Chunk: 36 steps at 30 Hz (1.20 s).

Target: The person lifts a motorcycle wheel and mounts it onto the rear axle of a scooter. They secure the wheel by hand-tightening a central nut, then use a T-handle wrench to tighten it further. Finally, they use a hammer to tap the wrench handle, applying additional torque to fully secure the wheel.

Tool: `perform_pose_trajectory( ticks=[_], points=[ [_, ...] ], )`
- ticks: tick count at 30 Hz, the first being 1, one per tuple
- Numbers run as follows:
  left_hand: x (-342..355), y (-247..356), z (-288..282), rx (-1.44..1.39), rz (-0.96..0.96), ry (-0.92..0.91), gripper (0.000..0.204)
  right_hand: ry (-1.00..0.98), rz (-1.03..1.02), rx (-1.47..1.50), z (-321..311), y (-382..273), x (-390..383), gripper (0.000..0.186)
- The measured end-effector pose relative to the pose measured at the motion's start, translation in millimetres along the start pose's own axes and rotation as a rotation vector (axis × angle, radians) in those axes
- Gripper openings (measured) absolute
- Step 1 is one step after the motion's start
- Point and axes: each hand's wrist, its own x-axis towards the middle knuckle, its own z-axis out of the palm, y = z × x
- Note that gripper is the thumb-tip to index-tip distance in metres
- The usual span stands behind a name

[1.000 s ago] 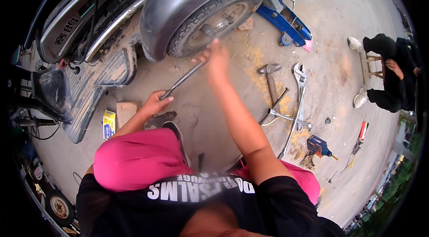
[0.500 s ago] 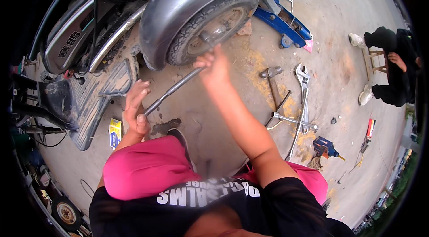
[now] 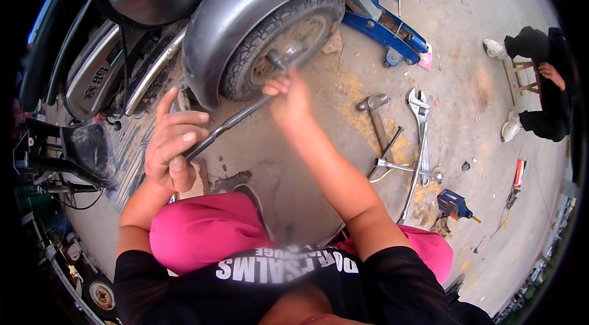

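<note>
A long dark metal bar (image 3: 236, 118) slants between my hands in front of the wheel (image 3: 279, 40) of a grey vehicle. My right hand (image 3: 289, 101), blurred, is closed round the bar's upper end, near the hub. Just above it, a metal socket piece (image 3: 277, 59) stands at the hub; how it joins the bar is hidden by my fingers. My left hand (image 3: 172, 147) is at the lower end, its index finger raised and the others spread loosely. That end of the bar meets it between fingers and thumb, without a wrapped grip.
A grey fender (image 3: 245, 3) arches over the wheel. Behind it stands a blue floor jack (image 3: 389, 37). On the ground at right lie a hammer (image 3: 375, 110), an adjustable wrench (image 3: 419, 107), a cross wrench (image 3: 402, 166) and a blue power tool (image 3: 453, 203). A person (image 3: 540, 89) sits at far right.
My left hand has moved up and left, its fingers now more curved towards the bar. My right hand stays closed on the bar by the hub. The view has shifted slightly.
</note>
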Motion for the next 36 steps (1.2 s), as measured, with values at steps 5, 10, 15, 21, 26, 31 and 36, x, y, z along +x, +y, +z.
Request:
perform_pose_trajectory(
  ticks=[5,10,15,21,26,31,36],
  points=[
    [15,-1,1,0.006,0.006,0.047,0.033,0.087,-0.039,-0.255,11,-2,0,0.025],
    [14,1,5,-0.027,-0.052,0.170,0.035,-0.058,-1.250,-2.009,-4,-24,-25,0.022],
    [6,0,7,0.015,-0.054,0.266,0.035,-1.092,-1.216,-2.038,44,46,-126,0.033],
    [0,2,-7,-0.045,-0.166,0.182,0.058,-1.116,-0.993,-1.982,62,80,-116,0.015],
    [-11,-4,-34,-0.285,-0.439,0.389,0.048,-1.241,-1.009,-2.163,89,79,-125,0.019],
    [-80,-43,-70,0.250,-0.827,0.419,0.028,-1.421,-0.641,-2.450,121,69,-123,0.036],
    [-197,-78,-58,0.498,-1.002,0.344,0.035,-1.506,-0.371,-2.497,134,72,-122,0.039]
  ],
)
